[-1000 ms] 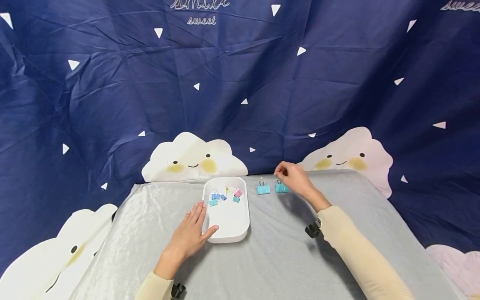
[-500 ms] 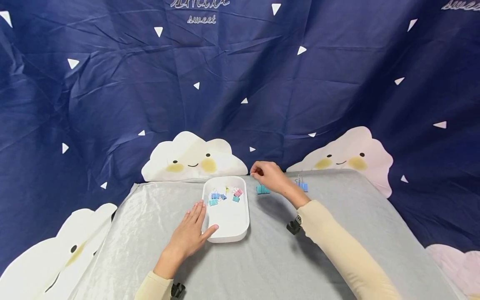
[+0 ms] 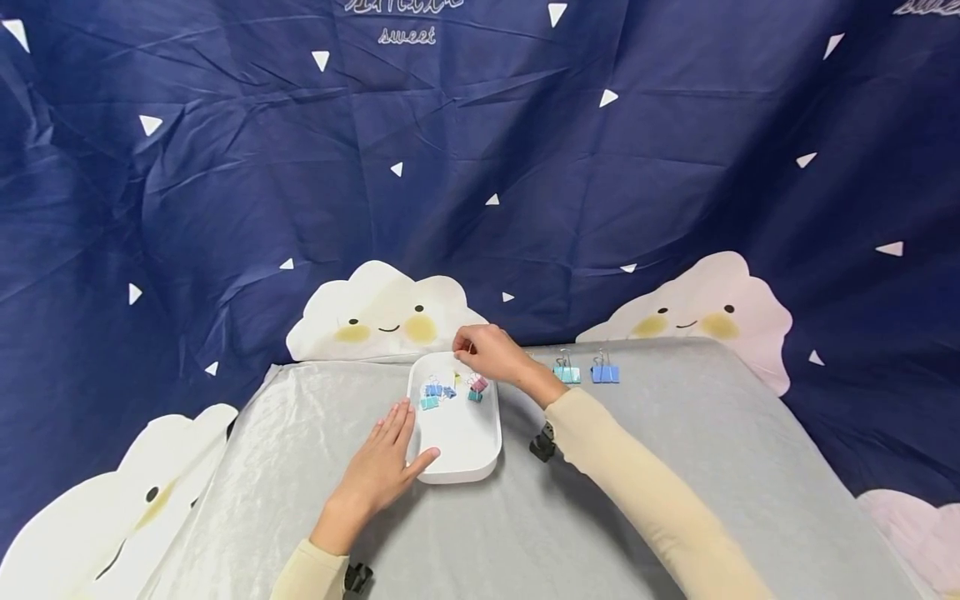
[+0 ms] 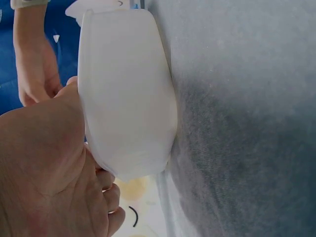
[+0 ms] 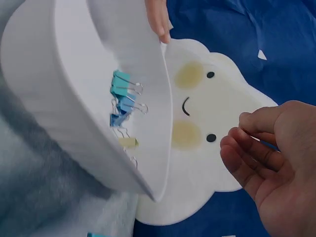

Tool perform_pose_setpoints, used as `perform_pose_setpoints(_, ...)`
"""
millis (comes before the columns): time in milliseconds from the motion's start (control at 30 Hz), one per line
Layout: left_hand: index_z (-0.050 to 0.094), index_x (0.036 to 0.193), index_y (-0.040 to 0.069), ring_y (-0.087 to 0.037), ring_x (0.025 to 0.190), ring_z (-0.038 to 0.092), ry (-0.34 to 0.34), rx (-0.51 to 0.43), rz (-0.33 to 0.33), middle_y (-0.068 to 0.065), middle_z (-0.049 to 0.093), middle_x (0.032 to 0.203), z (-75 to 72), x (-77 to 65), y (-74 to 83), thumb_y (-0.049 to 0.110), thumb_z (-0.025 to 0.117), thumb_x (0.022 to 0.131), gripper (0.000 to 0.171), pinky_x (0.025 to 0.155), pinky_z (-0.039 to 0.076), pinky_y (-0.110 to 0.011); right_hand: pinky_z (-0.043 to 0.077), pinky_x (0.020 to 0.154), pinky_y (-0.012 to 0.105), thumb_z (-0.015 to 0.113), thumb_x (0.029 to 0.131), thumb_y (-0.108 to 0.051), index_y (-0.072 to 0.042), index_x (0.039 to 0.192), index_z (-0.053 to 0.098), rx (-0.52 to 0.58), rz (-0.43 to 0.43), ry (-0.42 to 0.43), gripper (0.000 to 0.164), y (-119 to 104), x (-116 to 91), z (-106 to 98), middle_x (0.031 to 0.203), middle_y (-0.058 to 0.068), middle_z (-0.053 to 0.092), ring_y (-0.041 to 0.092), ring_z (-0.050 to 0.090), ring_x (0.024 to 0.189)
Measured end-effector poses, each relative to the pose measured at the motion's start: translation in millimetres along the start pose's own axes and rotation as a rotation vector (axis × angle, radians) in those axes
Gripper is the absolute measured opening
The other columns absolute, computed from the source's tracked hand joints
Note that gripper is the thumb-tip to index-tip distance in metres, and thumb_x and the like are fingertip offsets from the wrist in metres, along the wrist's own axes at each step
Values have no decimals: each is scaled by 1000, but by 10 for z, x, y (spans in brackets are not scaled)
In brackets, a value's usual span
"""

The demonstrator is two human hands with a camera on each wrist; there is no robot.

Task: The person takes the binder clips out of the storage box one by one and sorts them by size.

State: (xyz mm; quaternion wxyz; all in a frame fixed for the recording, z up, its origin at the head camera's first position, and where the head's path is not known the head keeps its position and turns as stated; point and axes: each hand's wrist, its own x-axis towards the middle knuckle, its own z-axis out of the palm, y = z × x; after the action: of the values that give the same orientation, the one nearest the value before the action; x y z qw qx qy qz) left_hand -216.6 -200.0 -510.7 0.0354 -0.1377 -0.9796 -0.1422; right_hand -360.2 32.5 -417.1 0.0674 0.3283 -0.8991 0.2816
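My left hand [image 3: 378, 467] rests along the near left wall of a white box [image 3: 459, 467]. Its fingers are straight and its thumb reaches over the rim; in the left wrist view the palm [image 4: 44, 173] is beside the box wall. My right hand [image 3: 491, 350] hovers above the box's far right corner. Loosely curled fingers show nothing between them in the right wrist view, where that hand [image 5: 276, 163] hangs beyond the rim. Inside the box lie several small binder clips, among them a teal one [image 5: 119, 83], a yellow one [image 5: 129, 142] and a pink one [image 3: 478, 383].
A teal binder clip [image 3: 567, 374] and a blue binder clip [image 3: 605, 373] stand at the back of the grey cloth-covered table [image 3: 600, 467], right of the box. Another teal clip is mostly hidden behind my right forearm. A dark blue curtain [image 3: 480, 125] hangs behind the table.
My right hand has moved left, from above the teal clips to above the box's far corner, uncovering the blue clip and one teal clip. My left hand stays on the box.
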Motion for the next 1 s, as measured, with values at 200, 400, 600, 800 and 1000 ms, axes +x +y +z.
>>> perform_pose_setpoints(200,29,165,-6,-38,165,23,-7,0,-3,-20,23,177,-6,-5,-10,63,50,107,92,135,23,-55,60,83,33,72,102,-13,-11,104,76,-14,4,-67,5,-104,182,211,98,3,76,15,69,89)
perform_pose_setpoints(400,31,164,-6,-37,165,23,-3,-8,1,-20,24,176,-13,2,-14,63,50,106,92,135,24,-56,61,90,36,71,102,-12,-8,109,75,4,35,-135,9,-145,319,396,106,6,78,19,72,97)
perform_pose_setpoints(600,31,164,-7,-39,164,24,7,-9,15,-21,25,176,-15,0,-11,61,51,107,91,134,25,-57,61,98,38,70,102,-11,-5,115,74,-33,52,-225,15,-112,394,603,115,11,77,24,73,108)
perform_pose_setpoints(800,33,163,-8,-41,163,27,28,-14,38,-22,27,175,-24,-12,-9,61,53,106,91,132,27,-59,54,112,39,73,101,-15,-2,132,68,-122,84,-321,34,-108,394,813,133,15,72,28,67,127)
perform_pose_setpoints(1000,35,162,-7,-41,162,30,64,0,56,-22,29,174,37,-7,-46,66,48,106,93,131,29,-59,46,123,42,79,97,-24,-7,152,56,-215,136,-495,63,-196,330,915,150,15,61,31,56,143)
